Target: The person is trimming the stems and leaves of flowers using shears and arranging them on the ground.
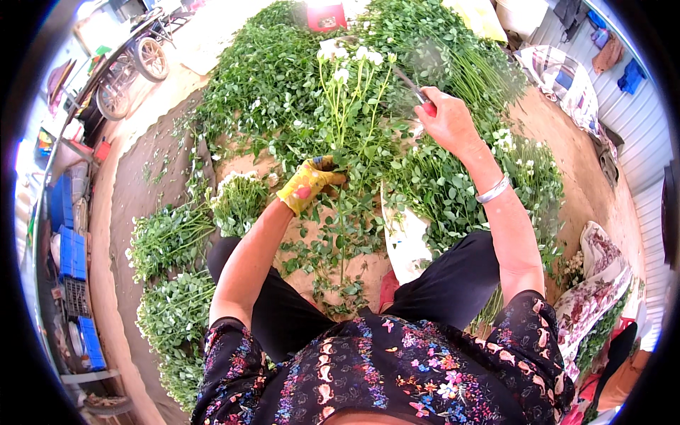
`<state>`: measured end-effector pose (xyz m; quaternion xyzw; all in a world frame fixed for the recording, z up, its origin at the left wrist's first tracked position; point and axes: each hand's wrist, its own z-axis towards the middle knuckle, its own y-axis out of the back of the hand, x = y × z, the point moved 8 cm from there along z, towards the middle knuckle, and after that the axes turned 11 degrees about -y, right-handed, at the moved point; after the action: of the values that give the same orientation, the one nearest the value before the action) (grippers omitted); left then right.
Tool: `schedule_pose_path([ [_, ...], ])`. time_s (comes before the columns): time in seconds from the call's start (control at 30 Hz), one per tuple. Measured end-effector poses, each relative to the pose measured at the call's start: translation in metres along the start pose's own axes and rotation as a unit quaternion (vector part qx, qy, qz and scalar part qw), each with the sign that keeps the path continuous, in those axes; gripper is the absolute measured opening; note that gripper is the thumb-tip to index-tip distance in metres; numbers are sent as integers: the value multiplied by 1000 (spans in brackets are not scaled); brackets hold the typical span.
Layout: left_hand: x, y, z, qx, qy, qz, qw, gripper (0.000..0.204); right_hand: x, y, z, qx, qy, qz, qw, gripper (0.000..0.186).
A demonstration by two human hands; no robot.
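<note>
My left hand, in a yellow glove, grips a bunch of white-flowered stems upright in front of me. The white blooms stand at the top of the bunch. My right hand is bare and holds red-handled shears beside the upper part of the stems. A silver bracelet circles my right wrist. Cut leaves and stem bits lie on the ground between my knees.
A large heap of leafy flower stems fills the ground ahead. Tied bunches lie at my left, more flowers at my right. A wheeled cart stands far left, blue crates along the left edge, patterned cloths at right.
</note>
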<state>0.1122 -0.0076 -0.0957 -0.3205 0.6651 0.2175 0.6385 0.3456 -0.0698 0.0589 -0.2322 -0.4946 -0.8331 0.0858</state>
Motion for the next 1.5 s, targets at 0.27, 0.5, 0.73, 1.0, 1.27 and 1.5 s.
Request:
schedule_pose_path([
  [0.27,2,6,0,-20,1,-12,1000,23,-7,-14,-3,16,16,-88,996,21],
  [0.5,5,2,2,-14,17,58,998,21,17,-11,-11,-15,67,-154,986,20],
  [0.73,16,6,5,-17,34,103,994,24,5,-31,-12,65,63,-205,975,23],
  [1.0,6,2,2,8,23,65,998,18,-14,-33,-13,157,34,-48,986,21],
  [1.27,7,0,1,30,22,67,997,18,-30,-61,-26,304,-153,222,914,27],
  [1.5,14,2,1,41,38,80,995,20,-28,-64,-26,326,-180,246,895,25],
])
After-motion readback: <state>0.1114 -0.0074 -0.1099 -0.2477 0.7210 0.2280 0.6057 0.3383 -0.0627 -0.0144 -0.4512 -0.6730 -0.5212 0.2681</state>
